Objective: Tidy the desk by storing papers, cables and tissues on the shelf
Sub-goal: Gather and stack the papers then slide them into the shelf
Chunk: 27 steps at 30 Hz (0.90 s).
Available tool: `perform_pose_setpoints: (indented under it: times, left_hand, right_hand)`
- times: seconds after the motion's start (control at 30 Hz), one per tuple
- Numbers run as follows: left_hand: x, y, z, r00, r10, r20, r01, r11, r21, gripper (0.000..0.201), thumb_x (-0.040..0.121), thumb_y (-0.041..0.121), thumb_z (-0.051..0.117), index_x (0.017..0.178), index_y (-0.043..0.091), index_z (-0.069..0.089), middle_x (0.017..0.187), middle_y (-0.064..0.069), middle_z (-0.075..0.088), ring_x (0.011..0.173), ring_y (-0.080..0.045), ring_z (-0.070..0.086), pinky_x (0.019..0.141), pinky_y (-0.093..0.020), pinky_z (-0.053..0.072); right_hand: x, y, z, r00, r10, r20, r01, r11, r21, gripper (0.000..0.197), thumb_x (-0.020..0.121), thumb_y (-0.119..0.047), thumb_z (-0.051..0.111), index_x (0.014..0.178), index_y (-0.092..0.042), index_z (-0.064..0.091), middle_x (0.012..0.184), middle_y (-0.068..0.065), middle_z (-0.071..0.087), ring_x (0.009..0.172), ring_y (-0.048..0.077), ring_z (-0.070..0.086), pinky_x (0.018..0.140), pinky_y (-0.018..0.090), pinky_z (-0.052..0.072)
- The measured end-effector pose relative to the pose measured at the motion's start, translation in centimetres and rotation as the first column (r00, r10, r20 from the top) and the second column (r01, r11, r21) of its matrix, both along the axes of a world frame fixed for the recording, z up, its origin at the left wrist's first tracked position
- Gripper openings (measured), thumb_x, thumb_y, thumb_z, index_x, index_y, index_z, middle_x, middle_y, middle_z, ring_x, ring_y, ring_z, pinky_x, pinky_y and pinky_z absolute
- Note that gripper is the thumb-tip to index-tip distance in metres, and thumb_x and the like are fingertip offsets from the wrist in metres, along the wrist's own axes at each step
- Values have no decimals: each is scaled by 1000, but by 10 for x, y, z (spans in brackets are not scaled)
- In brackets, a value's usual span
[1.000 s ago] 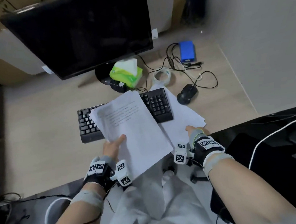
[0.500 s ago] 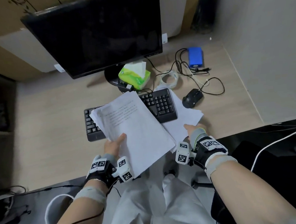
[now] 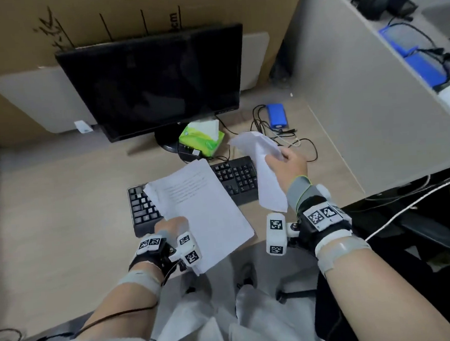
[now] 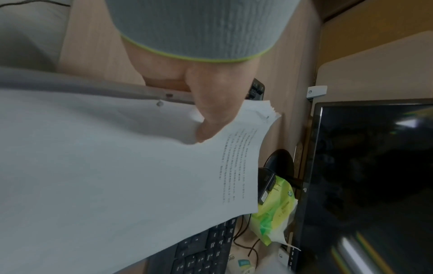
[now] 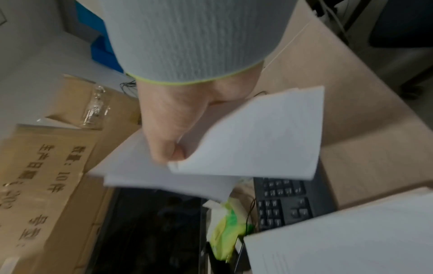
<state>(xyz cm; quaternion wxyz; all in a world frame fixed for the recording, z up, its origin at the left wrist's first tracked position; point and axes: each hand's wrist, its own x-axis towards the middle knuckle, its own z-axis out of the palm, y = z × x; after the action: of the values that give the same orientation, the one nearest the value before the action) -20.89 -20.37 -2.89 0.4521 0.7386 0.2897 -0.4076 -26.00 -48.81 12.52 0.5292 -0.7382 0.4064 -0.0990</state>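
My left hand (image 3: 170,224) grips a stack of printed papers (image 3: 203,211) by its near left edge, above the keyboard (image 3: 235,177); the thumb (image 4: 211,118) presses on the top sheet (image 4: 117,176). My right hand (image 3: 287,163) holds a few white sheets (image 3: 265,172) lifted off the desk, bent and hanging over the keyboard's right end; the thumb (image 5: 166,139) pinches these sheets (image 5: 246,140). A green tissue pack (image 3: 201,138) sits by the monitor's foot. Tangled black and white cables (image 3: 282,137) lie at the back right next to a blue box (image 3: 277,114).
A black monitor (image 3: 156,84) stands at the back of the wooden desk (image 3: 61,203). A grey partition (image 3: 368,107) walls off the right side. Cardboard boxes (image 3: 127,14) stand behind the monitor. A black chair (image 3: 399,238) sits at the lower right.
My right hand has lifted its sheets off the desk and raised them over the keyboard's right end. The left hand still holds the stack. The camera has tilted up.
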Motion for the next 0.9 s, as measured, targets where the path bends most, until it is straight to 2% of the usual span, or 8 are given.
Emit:
perform_pose_setpoints:
  times: [0.1, 0.23, 0.37, 0.47, 0.53, 0.63, 0.73, 0.9]
  left_hand:
    - [8, 12, 8, 1000, 2, -27, -3, 999, -46, 48, 93, 16, 60, 135, -4, 51, 121, -23, 63, 110, -38, 61, 87, -41, 52]
    - [15, 29, 21, 952, 301, -54, -304, 915, -264, 37, 102, 30, 48, 122, 1, 55, 98, -14, 63, 82, -29, 61, 72, -38, 48]
    - [19, 41, 16, 946, 287, -149, -323, 836, -442, 74, 94, 68, 29, 117, 5, 60, 106, -13, 63, 92, -27, 60, 71, -38, 47]
    - [16, 39, 15, 966, 210, -152, -251, 903, -349, 71, 89, 65, 51, 133, 10, 53, 125, -8, 60, 113, -29, 56, 91, -41, 46]
    - [15, 34, 9, 974, 200, -107, -220, 945, -243, 75, 83, 53, 68, 138, 6, 47, 133, -7, 56, 120, -30, 54, 100, -45, 45]
    - [12, 26, 0, 986, 166, -16, -167, 979, -113, 50, 92, 28, 66, 133, 2, 50, 125, -10, 60, 100, -28, 57, 88, -41, 49]
    - [11, 17, -3, 988, 151, 2, -151, 988, -44, 38, 91, 25, 67, 122, 7, 55, 114, -9, 63, 96, -29, 59, 84, -40, 51]
    - [3, 2, -11, 971, 237, -43, -240, 968, -79, 55, 70, 17, 73, 121, 2, 58, 110, -19, 69, 89, -34, 68, 68, -40, 57]
  right_hand:
    - [13, 41, -6, 970, 233, 65, -234, 972, 3, 28, 78, 11, 62, 94, -8, 75, 80, -2, 68, 68, 2, 58, 61, 7, 47]
    - [12, 85, -54, 875, 452, -173, -456, 890, 22, 26, 73, -9, 62, 85, -28, 75, 84, -9, 73, 78, 12, 67, 77, 29, 56]
    - [0, 99, -101, 545, 645, -535, -734, 675, 66, 54, 78, 2, 58, 111, -39, 70, 119, -8, 68, 100, 12, 63, 86, 24, 51]
    - [-13, 111, -126, 265, 755, -599, -814, 509, 281, 60, 80, 8, 54, 112, -40, 70, 130, -3, 60, 94, 14, 61, 73, 22, 53]
    - [-15, 106, -137, 311, 762, -569, -754, 562, 340, 54, 84, 7, 52, 116, -32, 70, 131, -1, 59, 99, 15, 59, 79, 21, 50]
    - [-4, 84, -145, 516, 538, -666, -632, 764, 128, 48, 85, -12, 59, 129, -32, 57, 138, 1, 51, 123, 24, 49, 103, 35, 44]
    - [16, 61, -155, 628, 328, -706, -409, 911, 60, 67, 83, -23, 63, 144, -19, 35, 144, 10, 38, 133, 33, 36, 110, 43, 34]
    - [37, 58, -164, 500, 501, -706, -263, 865, 427, 74, 83, -37, 64, 139, -2, 33, 133, 16, 46, 118, 35, 51, 93, 40, 43]
